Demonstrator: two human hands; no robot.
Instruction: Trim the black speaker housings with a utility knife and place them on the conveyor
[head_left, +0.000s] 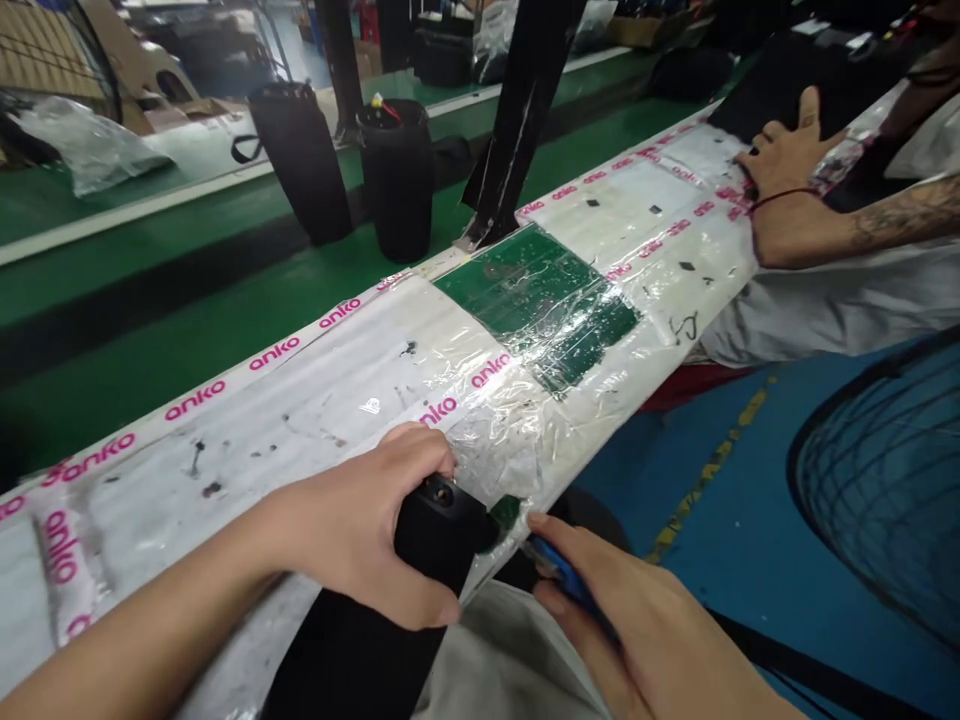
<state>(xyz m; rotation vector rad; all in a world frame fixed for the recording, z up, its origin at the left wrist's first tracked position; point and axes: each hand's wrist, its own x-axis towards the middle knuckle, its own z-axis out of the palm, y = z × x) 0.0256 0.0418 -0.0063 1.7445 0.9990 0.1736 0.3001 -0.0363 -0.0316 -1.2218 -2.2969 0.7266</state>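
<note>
My left hand (pixel 375 535) is wrapped round a long black case (pixel 442 530), thumb on the near side and fingers over the far side. A small round fitting shows at the case's end. The case lies tilted over the front edge of the covered bench, its lower part running toward me. My right hand (pixel 600 610) is closed round a blue-handled tool (pixel 566 575), just right of the case's end. The tool's tip is hidden, so I cannot tell its exact kind or whether it touches the case.
A bench covered in white and pink "anko" film (pixel 300 400) has a green patch (pixel 540 300). Beyond it, black cylinders (pixel 397 180) stand on a green conveyor belt (pixel 187 270) beside a dark post (pixel 525 120). A co-worker's hand (pixel 787 150) rests right; a fan guard (pixel 892 480) stands nearby.
</note>
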